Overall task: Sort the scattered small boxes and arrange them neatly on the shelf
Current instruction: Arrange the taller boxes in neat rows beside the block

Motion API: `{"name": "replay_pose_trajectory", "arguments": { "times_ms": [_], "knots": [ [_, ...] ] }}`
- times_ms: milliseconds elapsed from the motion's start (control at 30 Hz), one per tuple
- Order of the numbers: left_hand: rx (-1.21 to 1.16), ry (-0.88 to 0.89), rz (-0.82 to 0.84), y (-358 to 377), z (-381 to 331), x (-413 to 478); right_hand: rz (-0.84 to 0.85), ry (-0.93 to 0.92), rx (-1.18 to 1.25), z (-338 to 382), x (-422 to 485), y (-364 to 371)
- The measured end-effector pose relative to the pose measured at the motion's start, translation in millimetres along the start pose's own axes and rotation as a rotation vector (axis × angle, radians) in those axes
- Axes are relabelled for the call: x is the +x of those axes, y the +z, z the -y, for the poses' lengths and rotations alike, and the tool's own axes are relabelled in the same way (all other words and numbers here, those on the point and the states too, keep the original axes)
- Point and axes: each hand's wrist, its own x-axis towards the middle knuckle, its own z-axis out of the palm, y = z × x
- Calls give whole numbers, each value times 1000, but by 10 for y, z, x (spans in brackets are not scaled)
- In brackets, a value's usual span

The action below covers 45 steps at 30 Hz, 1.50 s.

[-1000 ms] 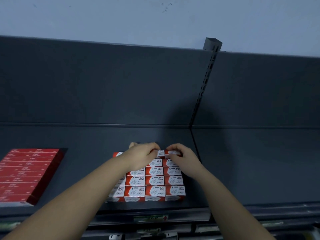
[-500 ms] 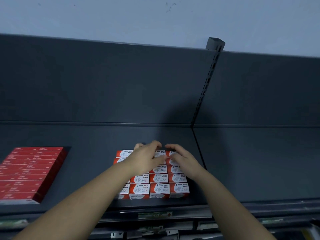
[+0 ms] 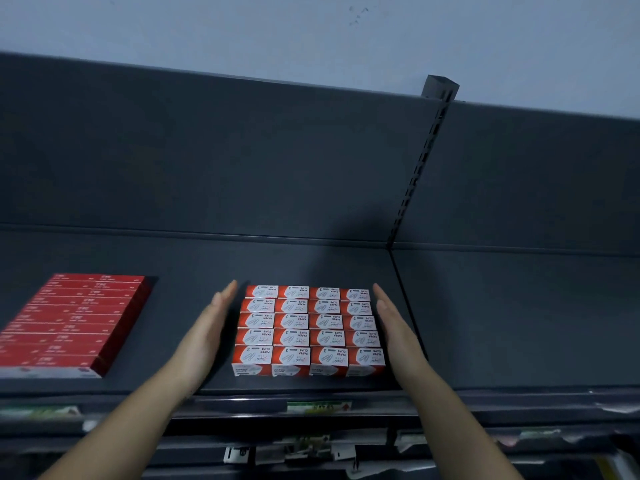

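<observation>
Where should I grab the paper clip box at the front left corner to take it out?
Probably by its front end, coming from the front. The front-left paper clip box only has its top, front face and left side bare; other boxes sit tight behind and to its right. Slide it forward, then pinch both sides.

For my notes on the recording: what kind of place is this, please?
Probably a shop aisle: a dark metal shelf with a slotted upright, label strips on its front edge, and paper clip boxes in rows.
</observation>
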Motion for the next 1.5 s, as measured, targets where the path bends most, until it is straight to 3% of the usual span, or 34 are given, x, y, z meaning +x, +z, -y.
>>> {"name": "replay_pose_trajectory", "arguments": {
  "times_ms": [133,233,600,733,867,933,1100,1500],
  "knots": [
    [-44,-98,25,211,40,-10,6,29,-3,-3,-64,125],
    [-92,-169,-59,406,-40,-36,9,36,-27,-17,-88,156],
    [45,-137,-32,339,27,-23,61,62,-137,47,-155,191],
    [444,0,56,319,-76,-90,85,-34,-327,92,-180,178],
    [1335,392,231,140,-67,-108,110,-439,-1131,66,-188,128],
    [1469,447,291,110,-21,-90,193,-508,-1359,48,-180,118],
    [1525,472,380,81,66,16,303,-521,-1523,-35,-103,135],
    [1440,496,382,42,131,197,267,-608,-1435,-154,79,130]
  ]
}}
